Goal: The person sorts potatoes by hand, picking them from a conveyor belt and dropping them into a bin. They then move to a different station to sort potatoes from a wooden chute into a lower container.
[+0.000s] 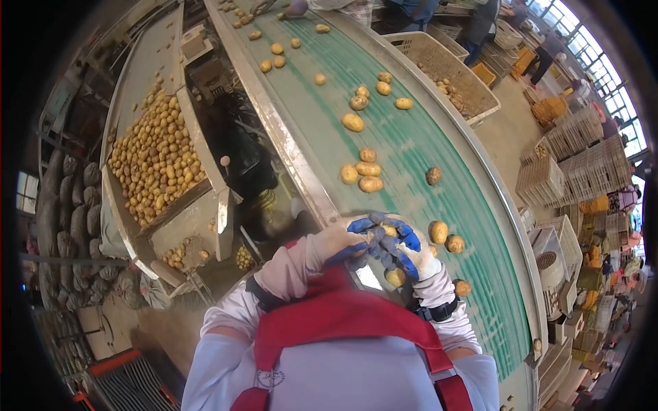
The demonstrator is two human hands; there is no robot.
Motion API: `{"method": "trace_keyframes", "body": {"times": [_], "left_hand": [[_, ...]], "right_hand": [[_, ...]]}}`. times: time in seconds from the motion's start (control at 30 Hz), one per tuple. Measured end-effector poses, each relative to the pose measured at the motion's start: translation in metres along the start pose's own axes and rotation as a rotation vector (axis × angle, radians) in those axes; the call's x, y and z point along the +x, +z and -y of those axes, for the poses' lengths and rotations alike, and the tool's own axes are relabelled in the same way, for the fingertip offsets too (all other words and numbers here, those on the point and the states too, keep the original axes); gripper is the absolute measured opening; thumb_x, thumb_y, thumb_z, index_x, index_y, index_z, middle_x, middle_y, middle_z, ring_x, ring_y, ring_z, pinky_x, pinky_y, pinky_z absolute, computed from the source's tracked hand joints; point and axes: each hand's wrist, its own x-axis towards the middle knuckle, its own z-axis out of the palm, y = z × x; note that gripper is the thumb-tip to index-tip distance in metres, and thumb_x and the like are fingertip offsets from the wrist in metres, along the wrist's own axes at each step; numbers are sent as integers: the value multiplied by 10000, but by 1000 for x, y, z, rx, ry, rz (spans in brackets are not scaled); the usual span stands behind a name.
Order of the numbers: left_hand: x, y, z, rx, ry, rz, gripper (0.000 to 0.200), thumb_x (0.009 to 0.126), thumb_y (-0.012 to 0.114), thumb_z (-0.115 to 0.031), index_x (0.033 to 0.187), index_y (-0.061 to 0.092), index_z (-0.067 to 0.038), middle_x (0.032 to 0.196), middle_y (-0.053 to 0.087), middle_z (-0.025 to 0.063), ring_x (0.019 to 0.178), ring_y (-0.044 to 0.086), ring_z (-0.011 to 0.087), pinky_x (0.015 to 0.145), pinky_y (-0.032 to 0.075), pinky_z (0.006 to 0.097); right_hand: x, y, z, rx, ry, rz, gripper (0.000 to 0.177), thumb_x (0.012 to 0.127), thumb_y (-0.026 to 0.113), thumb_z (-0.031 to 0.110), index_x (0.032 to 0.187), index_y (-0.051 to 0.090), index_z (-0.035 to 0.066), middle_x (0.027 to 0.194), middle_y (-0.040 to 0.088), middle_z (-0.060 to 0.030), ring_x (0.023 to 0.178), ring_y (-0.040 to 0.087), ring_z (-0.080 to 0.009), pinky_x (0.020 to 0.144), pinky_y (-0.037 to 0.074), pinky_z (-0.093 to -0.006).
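Head camera is showing the gloved left hand (340,241) and right hand (414,255) wrapping around a small round yellow potato (389,231), holding it above the green moving belt (404,147) so it is not riding along.

The person's left hand (343,243) and right hand (410,252), both in blue-palmed fabric gloves, meet over the near end of the green ribbed conveyor belt (411,147), closed together around one small yellow potato (389,231). Two loose brown potatoes (445,237) lie on the belt just right of the hands. A cluster of three yellow potatoes (363,175) lies farther up it. Left of the belt, across a gap, stands a long metal trough (199,140) filled with potatoes. Right of the belt sits a pale slatted plastic crate (415,41), with stacks of pale plastic crates (569,157) beyond. Filled grey sacks (75,205) are piled at the far left.
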Motion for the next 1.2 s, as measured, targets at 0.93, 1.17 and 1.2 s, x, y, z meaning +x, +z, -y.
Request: {"method": "trace_keyframes", "body": {"times": [0.93, 1.17, 1.2], "left_hand": [[12, -21, 3, -535, 198, -7, 543, 977, 573, -254, 1458, 374, -100, 1284, 547, 121, 752, 597, 150, 593, 468, 280], [-2, -36, 10, -486, 277, -31, 470, 984, 567, -300, 1375, 455, -65, 1072, 581, 58, 741, 563, 102, 591, 455, 241], [-3, -36, 13, -571, 283, -57, 487, 990, 548, -332, 1377, 450, -52, 1078, 588, 77, 705, 574, 115, 587, 456, 261]], "right_hand": [[260, -56, 27, -1694, -66, -298, 507, 867, 588, 335, 1353, 532, 200, 1400, 501, -132, 1303, 450, -322, 1039, 380, -440], [208, -72, -6, -1625, -376, -214, 342, 823, 590, 118, 1157, 656, 151, 1114, 631, -81, 1024, 591, -261, 886, 474, -384], [189, -76, 3, -1044, -109, -228, 310, 840, 592, 115, 1141, 666, 129, 1083, 643, -58, 939, 604, -213, 827, 489, -339]]}}
